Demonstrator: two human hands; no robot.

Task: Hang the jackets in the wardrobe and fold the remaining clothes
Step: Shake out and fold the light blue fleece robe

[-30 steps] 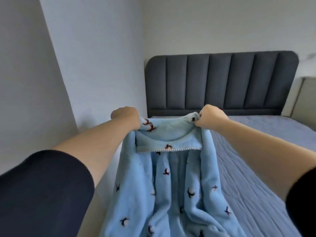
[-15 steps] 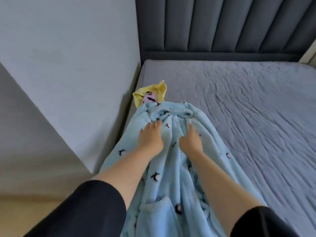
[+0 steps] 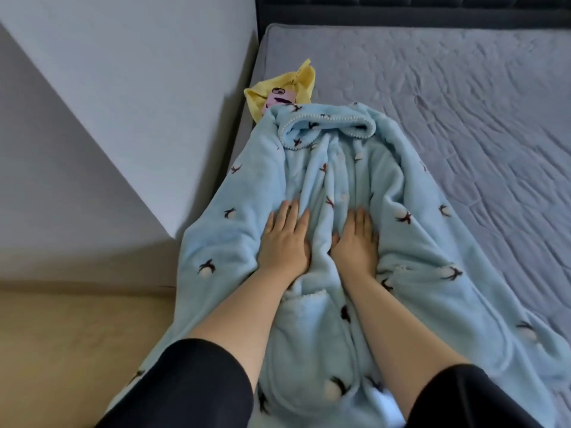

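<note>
Both hands lie flat on the light blue robe (image 3: 398,168). The left hand (image 3: 285,239) and the right hand (image 3: 355,242) press side by side on its middle, with fingers straight and released, grasping nothing.

One second ago both fists pinched the collar and held the robe up in the air. Half a second ago the palms were already on the cloth, nearer the collar.

The robe now lies lengthwise along the left side of the bed (image 3: 463,118), with its collar (image 3: 327,125) toward the headboard and its lower part running out of view under the arms. A yellow garment (image 3: 304,78) lies just beyond the collar, touching it.

Judgement: laying out is complete and smoothing is in hand. Long creases run between the hands, and the fold itself is not yet begun.
</note>
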